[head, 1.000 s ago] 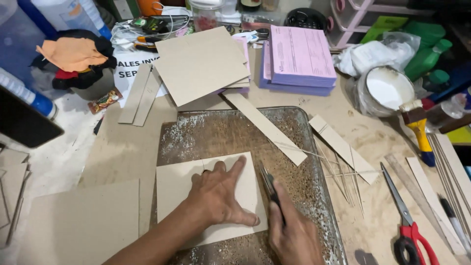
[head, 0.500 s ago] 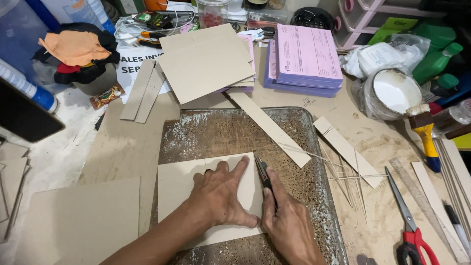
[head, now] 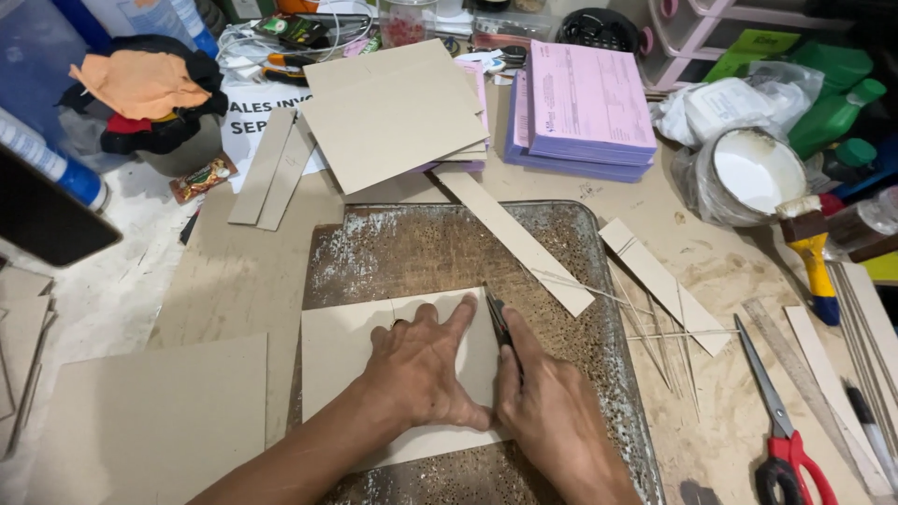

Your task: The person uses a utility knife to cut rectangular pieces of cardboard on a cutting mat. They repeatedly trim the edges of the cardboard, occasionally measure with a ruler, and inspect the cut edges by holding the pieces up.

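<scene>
At the near edge of the counter (head: 711, 271), a grey cardboard sheet (head: 337, 346) lies flat on a worn, speckled metal tray (head: 421, 252). The left hand (head: 426, 369) is spread open and pressed palm-down on the sheet, fingers fanned toward the far edge. The right hand (head: 552, 421) sits just beside it, touching at the thumb side, and is clamped around a dark craft knife (head: 498, 323); the blade end meets the sheet's right edge near its far corner. A long cardboard strip (head: 514, 238) lies diagonally across the tray's far right part. Right of the tray, thin wooden sticks (head: 659, 327) and a shorter strip (head: 655, 281) rest on the counter. Red-handled scissors (head: 781, 430) lie farther right. Beyond the tray stand a stack of cardboard panels (head: 393, 117), a pile of purple paper pads (head: 585, 108) and an open tub of white paste (head: 756, 173).
</scene>
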